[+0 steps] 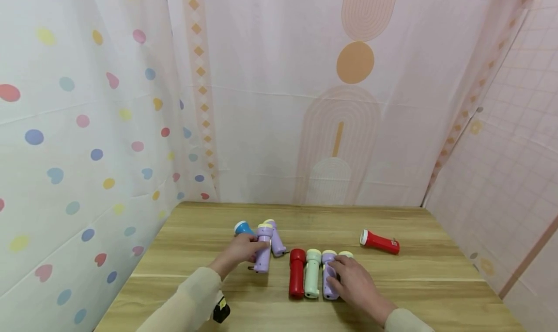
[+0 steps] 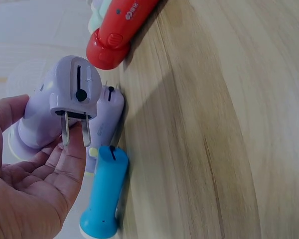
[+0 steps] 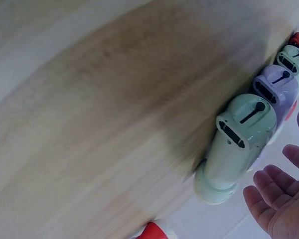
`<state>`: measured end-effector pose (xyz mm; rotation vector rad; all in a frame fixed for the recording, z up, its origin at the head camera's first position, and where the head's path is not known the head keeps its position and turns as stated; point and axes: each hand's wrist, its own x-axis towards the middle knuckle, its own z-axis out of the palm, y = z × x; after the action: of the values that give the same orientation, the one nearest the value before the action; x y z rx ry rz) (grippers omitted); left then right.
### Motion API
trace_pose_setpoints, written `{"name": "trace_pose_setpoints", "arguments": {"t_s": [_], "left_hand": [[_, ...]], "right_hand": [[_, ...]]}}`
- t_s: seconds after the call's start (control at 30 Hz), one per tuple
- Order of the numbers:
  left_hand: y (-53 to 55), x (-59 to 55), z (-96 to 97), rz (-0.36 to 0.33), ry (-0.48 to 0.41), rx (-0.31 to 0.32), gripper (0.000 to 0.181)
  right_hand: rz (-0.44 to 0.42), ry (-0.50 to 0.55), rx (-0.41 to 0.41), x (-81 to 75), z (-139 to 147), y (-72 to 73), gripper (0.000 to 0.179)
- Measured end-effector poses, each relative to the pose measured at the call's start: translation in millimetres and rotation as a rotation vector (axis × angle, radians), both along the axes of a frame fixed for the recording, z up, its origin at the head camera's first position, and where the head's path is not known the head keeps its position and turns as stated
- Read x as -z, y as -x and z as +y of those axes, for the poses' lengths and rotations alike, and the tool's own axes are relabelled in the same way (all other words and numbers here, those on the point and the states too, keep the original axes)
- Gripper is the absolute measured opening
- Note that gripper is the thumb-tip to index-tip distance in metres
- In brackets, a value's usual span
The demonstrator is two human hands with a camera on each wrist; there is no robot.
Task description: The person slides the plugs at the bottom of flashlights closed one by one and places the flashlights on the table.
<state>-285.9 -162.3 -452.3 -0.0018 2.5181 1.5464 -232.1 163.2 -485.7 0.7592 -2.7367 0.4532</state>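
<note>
My left hand (image 1: 244,249) grips a purple flashlight (image 1: 263,249), whose two metal plug prongs stick out at its tail in the left wrist view. Beneath and beside it lie another purple flashlight (image 1: 277,245) and a blue flashlight (image 2: 108,191). Loosely bent, the fingers of my right hand (image 1: 355,281) hover over the right end of a row and hold nothing. That row has a dark red flashlight (image 1: 297,274), a pale green one (image 1: 312,274), a purple one (image 1: 328,276) and a second pale green flashlight (image 3: 226,164), mostly hidden by the hand in the head view.
A red flashlight (image 1: 380,242) with a white head lies apart at the right. Everything sits on a wood-grain table (image 1: 418,293). Patterned curtains (image 1: 270,104) hang behind and at both sides. Near my left sleeve shows a small black object (image 1: 221,312).
</note>
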Motion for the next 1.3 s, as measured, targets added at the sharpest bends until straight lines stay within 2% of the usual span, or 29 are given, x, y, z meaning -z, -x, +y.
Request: {"name": "trace_pose_setpoints", "arguments": {"t_s": [0.2,0.4,0.57,0.83,1.17,1.3], "left_hand": [[0.3,-0.4,6.0,-0.002,-0.043,-0.003,0.034],[-1.5,-2.2,11.5,0.003,-0.067,-0.020,0.035],[-2.3,-5.6,14.5,0.005,-0.059,-0.026,0.038],[-0.6,-5.3,18.9,0.012,-0.121,-0.044,0.036],[-3.4,-7.2,28.2,-0.007,-0.213,-0.047,0.043],[-2.9,-6.7,31.7,-0.002,-0.222,-0.048,0.044]], "right_hand": [[0.057,0.043,0.006,-4.1,-6.1,3.8,0.035],[0.030,0.116,0.020,-10.4,-16.0,5.2,0.037],[0.038,0.132,0.038,-15.4,-24.8,7.4,0.037],[0.003,0.173,0.046,-24.8,-42.8,11.8,0.038],[-0.039,0.132,0.040,-26.6,-62.7,16.2,0.045],[-0.038,0.122,0.029,-26.6,-69.3,15.8,0.047]]}}
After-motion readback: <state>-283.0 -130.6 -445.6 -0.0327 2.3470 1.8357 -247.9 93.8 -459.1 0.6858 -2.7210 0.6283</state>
